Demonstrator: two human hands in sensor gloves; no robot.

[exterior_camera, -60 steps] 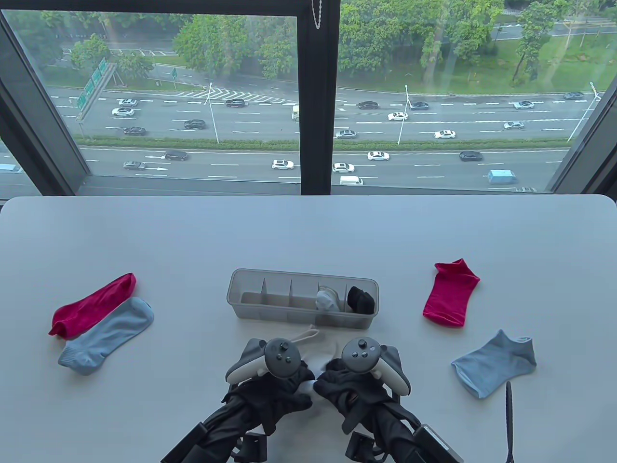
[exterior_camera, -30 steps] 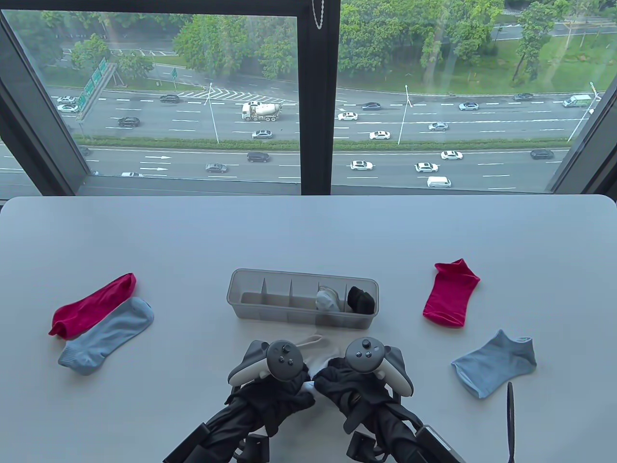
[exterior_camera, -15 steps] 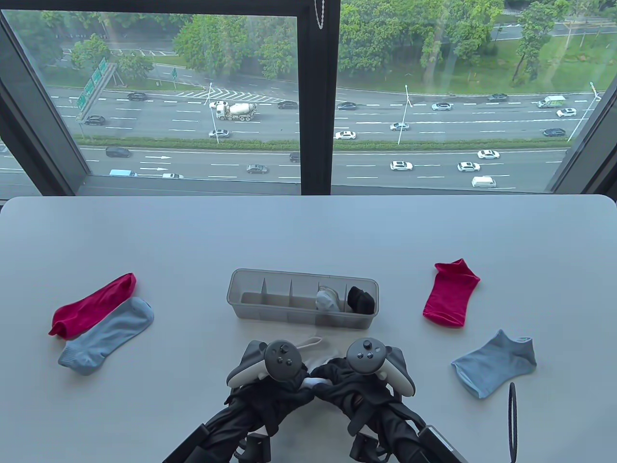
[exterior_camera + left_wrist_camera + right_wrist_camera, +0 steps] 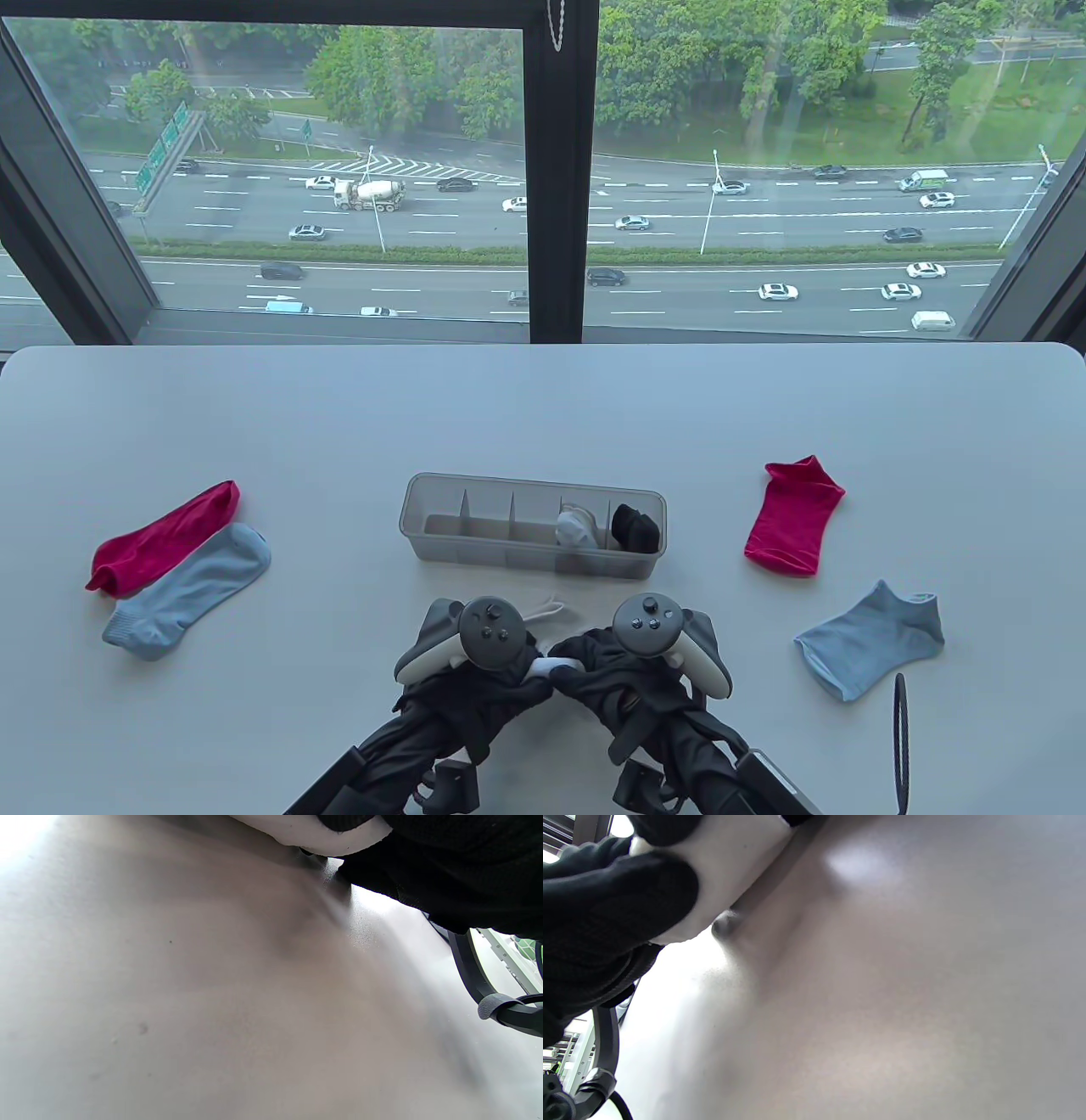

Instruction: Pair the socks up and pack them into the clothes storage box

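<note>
Left hand (image 4: 475, 679) and right hand (image 4: 619, 679) sit side by side, touching, low over the counter's (image 4: 543, 407) near edge. Both sets of gloved fingers (image 4: 619, 899) curl around one white sock (image 4: 547, 666) held between them.

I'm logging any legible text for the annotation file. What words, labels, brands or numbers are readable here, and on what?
None can be read.
Green highway signs outside the window: lettering too small.
Trackers on the left hand and right hand: buttons only, no legible marking.
Storage box and socks: no print visible.
</note>
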